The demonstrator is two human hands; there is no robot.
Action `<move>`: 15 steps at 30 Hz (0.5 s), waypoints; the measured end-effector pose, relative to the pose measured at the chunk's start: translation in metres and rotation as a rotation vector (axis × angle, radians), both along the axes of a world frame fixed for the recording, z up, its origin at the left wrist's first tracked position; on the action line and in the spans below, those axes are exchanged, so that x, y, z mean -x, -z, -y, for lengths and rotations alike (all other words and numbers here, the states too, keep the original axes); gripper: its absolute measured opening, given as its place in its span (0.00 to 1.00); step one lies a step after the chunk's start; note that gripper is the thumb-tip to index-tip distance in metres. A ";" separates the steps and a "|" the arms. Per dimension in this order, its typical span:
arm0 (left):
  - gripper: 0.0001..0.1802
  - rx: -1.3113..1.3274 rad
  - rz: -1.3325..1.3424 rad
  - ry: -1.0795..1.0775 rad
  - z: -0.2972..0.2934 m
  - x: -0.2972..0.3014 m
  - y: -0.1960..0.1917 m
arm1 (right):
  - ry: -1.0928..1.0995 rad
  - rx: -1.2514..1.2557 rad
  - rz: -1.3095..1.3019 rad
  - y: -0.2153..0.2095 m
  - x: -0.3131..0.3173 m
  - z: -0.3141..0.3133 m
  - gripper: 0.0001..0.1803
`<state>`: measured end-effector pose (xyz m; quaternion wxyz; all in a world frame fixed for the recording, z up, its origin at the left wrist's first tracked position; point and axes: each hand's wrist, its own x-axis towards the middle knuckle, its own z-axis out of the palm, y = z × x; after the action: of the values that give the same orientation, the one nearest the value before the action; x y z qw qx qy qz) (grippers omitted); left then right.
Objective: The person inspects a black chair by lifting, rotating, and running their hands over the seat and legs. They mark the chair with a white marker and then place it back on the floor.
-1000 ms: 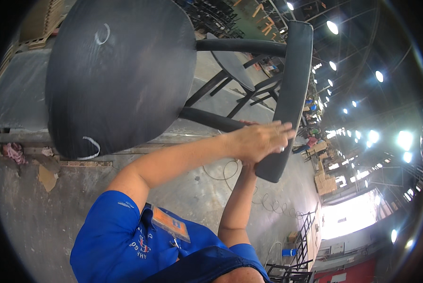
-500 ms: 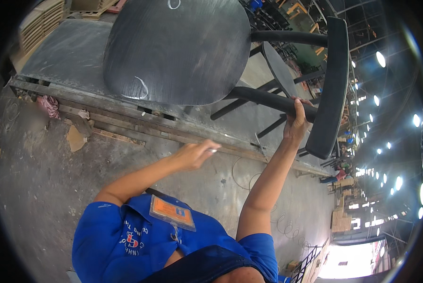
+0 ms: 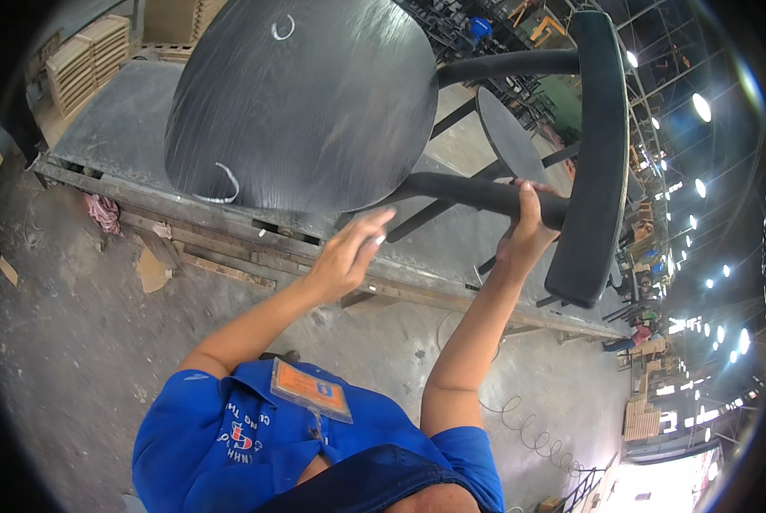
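A black wooden chair (image 3: 306, 111) lies tipped on the bench, its broad seat facing me and its curved backrest (image 3: 590, 162) at the right. White chalk-like curves mark the seat near its far and lower left edges. My right hand (image 3: 527, 224) is wrapped round the near post, close to the backrest. Just below the seat's near edge, my left hand (image 3: 349, 254) is raised, thumb and fingers pinching a small white piece of chalk (image 3: 379, 240), mostly hidden. I cannot tell whether its fingertips touch the chair.
The long grey workbench (image 3: 114, 115) runs beneath the chair; another dark chair (image 3: 511, 137) stands beyond. Stacked wooden slats (image 3: 88, 60) are at far left. A pink cloth (image 3: 103, 213) and cardboard (image 3: 153, 270) lie low by the bench. A coiled hose (image 3: 528, 427) trails over the floor.
My left hand has risen toward the seat's near edge. The chair has shifted slightly left and down in view, with my right hand still gripping its post.
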<state>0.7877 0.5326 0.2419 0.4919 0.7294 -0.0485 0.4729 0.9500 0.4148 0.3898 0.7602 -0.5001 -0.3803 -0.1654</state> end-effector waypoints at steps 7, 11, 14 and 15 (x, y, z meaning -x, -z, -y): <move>0.10 -0.199 0.389 -0.305 -0.033 -0.169 -0.151 | -0.029 0.026 0.056 0.009 0.013 0.012 0.13; 0.09 -0.198 0.323 -0.336 -0.039 -0.211 -0.170 | -0.018 0.018 0.119 0.007 0.016 0.011 0.13; 0.10 -0.016 0.282 -0.353 -0.039 -0.200 -0.152 | -0.014 0.041 0.168 0.000 0.009 0.002 0.13; 0.10 0.119 0.240 -0.283 -0.041 -0.190 -0.142 | 0.013 0.012 0.148 -0.003 0.004 -0.004 0.13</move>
<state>0.9772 0.5740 0.3842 0.4536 0.6369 0.0245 0.6229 0.9455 0.4186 0.3927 0.7256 -0.4938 -0.4333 -0.2047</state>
